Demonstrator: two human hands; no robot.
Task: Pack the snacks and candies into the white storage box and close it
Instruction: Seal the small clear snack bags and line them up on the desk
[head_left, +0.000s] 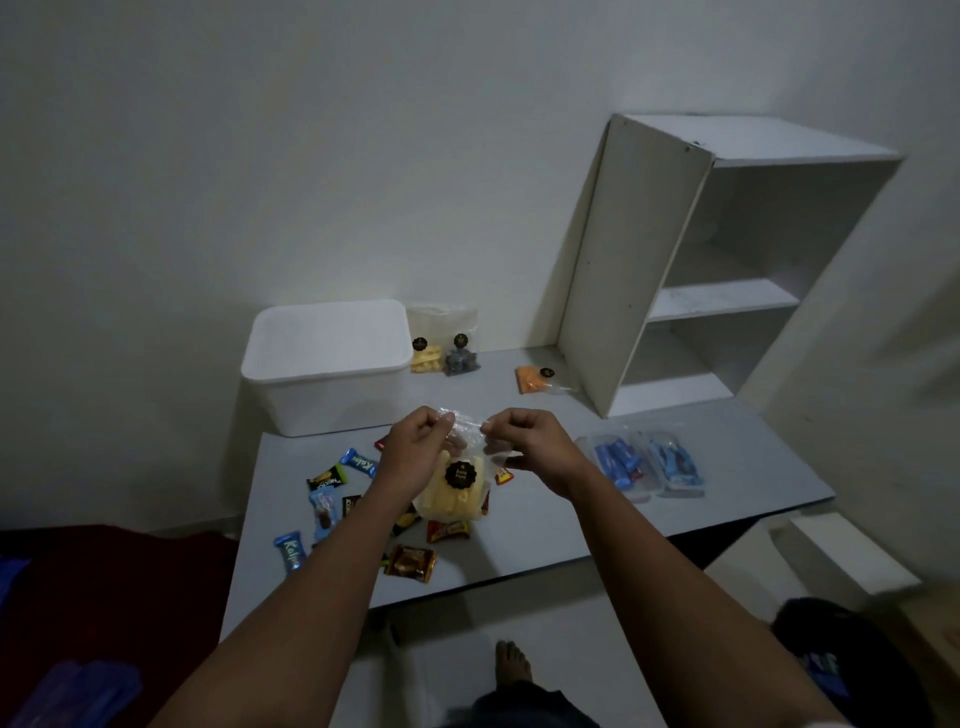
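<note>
Head view: my left hand (421, 441) and my right hand (524, 441) each pinch a top corner of a clear plastic bag of pale yellow snack sticks with a round black label (454, 491), fingers curled tight on the film. I judge I hold it by the open edge, raised over the desk, so the contents settle to the bottom while I press or fold the mouth shut before packing.

The white plastic storage box with its flat lid on (324, 364) stands at the back left of the grey desk (727, 467), well apart from the bag; the lid must come off first. Just beside it, against the wall, small clear bags with black labels (441, 353) lean, and an orange-filled one (535, 379) lies nearer the white open shelf unit (675, 270). Small wrapped candies (332, 499) lie scattered under my forearms, and two clear packs of blue-wrapped sweets (644, 462) sit to the right. The walls are plain and white, the light dim.
</note>
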